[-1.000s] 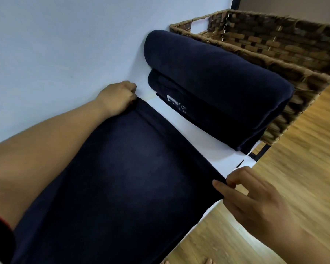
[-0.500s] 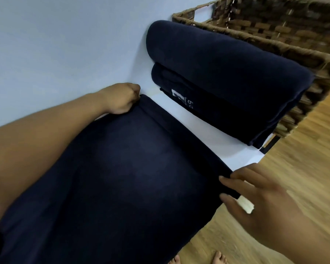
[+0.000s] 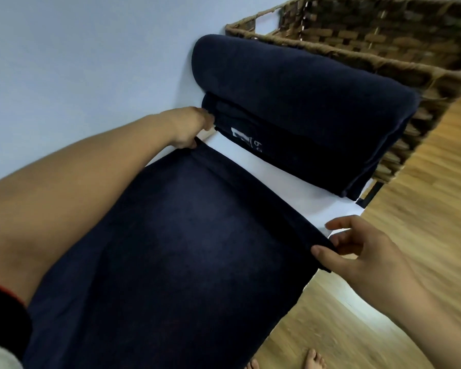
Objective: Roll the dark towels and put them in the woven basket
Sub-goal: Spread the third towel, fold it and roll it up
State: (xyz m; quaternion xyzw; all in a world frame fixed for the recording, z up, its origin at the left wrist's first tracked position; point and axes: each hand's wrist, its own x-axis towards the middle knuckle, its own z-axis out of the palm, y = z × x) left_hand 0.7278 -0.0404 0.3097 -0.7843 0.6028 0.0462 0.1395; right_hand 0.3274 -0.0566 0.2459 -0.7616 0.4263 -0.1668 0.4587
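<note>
Left hand (image 3: 189,127), right hand (image 3: 357,251) pinch towel's (image 3: 184,249) far corners; white strip (image 3: 277,179) beyond.

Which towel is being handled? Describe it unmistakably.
Start at the brown woven basket; folded dark navy towels are stacked beside it on the white table. Nearer the camera lies the flat dark navy towel: it alone is spread out, left hand and right hand gripping its far corners.

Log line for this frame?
left hand: grips flat towel corner; right hand: pinches opposite corner; folded towels: beside basket; rolling: not started
</note>
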